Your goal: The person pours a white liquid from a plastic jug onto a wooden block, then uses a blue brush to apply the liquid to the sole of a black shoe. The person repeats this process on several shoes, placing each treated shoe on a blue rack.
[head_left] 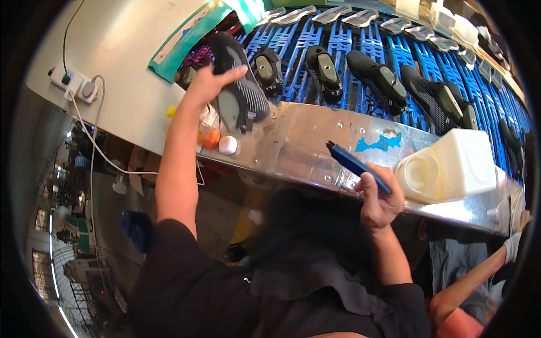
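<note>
My left hand [208, 87] is closed on a dark grey knit shoe upper [248, 93], its thumb stretched across the shoe, which is tilted over the left end of the metal ledge [304, 132]. Below it an orange bottle [209, 136] lies beside a round white piece [227, 145]. My right hand [384, 200] grips a slim blue pen-shaped tool [360, 168] with a black tip pointing up and left, above the front edge of the ledge. Its tip touches nothing.
Behind the ledge, several dark shoes on lasts [324, 67] lie on a blue slatted conveyor [341, 42]. A cut-open white plastic jug [456, 163] stands on the ledge at right. Power sockets [76, 84] with cords sit at left. Another person's arm [468, 287] is at lower right.
</note>
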The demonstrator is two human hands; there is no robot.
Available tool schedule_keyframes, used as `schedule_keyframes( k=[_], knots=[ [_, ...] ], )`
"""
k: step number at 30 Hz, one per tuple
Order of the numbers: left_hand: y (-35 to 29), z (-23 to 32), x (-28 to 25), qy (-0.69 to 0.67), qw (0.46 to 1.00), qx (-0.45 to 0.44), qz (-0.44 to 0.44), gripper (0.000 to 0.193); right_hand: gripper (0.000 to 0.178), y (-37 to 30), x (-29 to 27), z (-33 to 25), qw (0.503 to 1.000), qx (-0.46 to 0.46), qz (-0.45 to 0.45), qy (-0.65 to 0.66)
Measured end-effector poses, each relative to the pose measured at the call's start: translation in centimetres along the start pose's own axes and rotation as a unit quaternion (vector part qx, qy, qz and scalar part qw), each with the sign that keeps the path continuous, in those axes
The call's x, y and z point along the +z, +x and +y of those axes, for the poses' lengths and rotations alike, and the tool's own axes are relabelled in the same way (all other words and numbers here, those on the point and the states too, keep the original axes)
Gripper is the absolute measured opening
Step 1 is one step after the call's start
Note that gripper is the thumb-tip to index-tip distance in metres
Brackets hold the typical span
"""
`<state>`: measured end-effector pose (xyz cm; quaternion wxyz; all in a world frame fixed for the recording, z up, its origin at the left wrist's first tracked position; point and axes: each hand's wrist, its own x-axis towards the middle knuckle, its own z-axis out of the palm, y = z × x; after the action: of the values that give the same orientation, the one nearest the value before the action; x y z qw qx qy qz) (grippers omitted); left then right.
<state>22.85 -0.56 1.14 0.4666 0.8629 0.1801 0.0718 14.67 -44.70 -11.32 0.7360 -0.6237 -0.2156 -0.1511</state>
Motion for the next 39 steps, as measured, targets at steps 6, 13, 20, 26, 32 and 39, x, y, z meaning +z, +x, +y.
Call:
schedule_keyframes(
  k=[6,13,20,26,32,39],
  knots=[
    [16.6,-4.1,-3.5,0.341,0.935,-0.093,0.010,0.100,0.023,-2.0,-0.2,4.6,0.994,0.005,-0.026,-0.104],
    [28.7,-8.7,-0.4,0.508,0.824,-0.198,-0.156,0.086,0.029,-1.0,0.2,4.0,0.967,-0.103,-0.066,-0.224],
    [33.9,-11.8,-0.2,0.400,0.824,-0.316,-0.247,0.054,0.029,-1.7,0.1,4.3,0.970,-0.075,-0.069,-0.222],
    [32.5,-7.6,-0.3,0.572,0.799,-0.168,-0.084,0.057,0.027,-1.4,0.2,4.3,0.972,-0.091,-0.053,-0.212],
    [32.6,-8.3,5.1,0.619,0.763,-0.024,-0.186,0.058,0.024,-1.3,-0.4,4.3,0.970,-0.081,-0.034,-0.227],
    [29.4,-10.0,5.1,0.548,0.823,-0.051,-0.141,0.055,0.024,-1.4,-0.7,4.3,0.976,-0.078,-0.016,-0.202]
  ],
)
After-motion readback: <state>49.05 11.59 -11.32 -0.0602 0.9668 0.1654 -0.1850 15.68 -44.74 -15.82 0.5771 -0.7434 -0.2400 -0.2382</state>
